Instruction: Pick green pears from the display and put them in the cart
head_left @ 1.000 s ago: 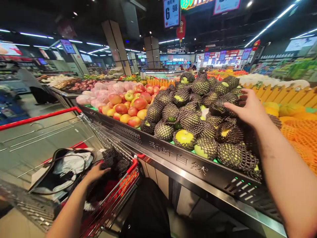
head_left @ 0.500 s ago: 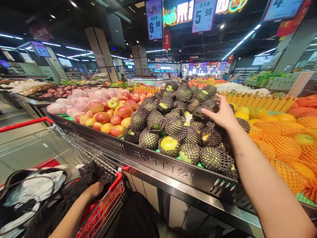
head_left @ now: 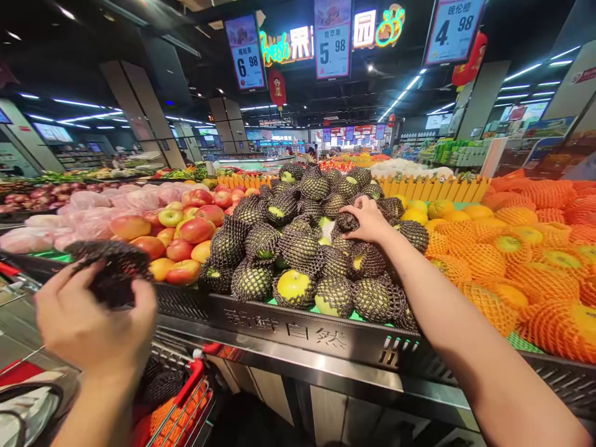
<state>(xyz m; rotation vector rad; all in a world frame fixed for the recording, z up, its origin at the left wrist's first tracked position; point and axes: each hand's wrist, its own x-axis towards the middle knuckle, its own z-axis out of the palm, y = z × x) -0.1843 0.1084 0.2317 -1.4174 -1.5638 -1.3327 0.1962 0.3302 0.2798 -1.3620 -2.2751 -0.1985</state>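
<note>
At netted fruit (head_left: pixel 298 245), two hands (head_left: pixel 93 316) (head_left: pixel 369 222)

We see the left hand (head_left: pixel 93 323) blurred, and we cannot tell what the dark netted bundle (head_left: pixel 109 267) in its fingers contains. The right hand (head_left: pixel 367 223) hides part of the netted fruit (head_left: pixel 347 222) in its grasp. We lose much of the shopping cart (head_left: pixel 189 385) past the left and bottom edges. A price sign (head_left: pixel 332 43) covers the middle of the neon sign (head_left: pixel 300 45), and the distant people (head_left: pixel 311 154) are too small for us to make out.
</note>
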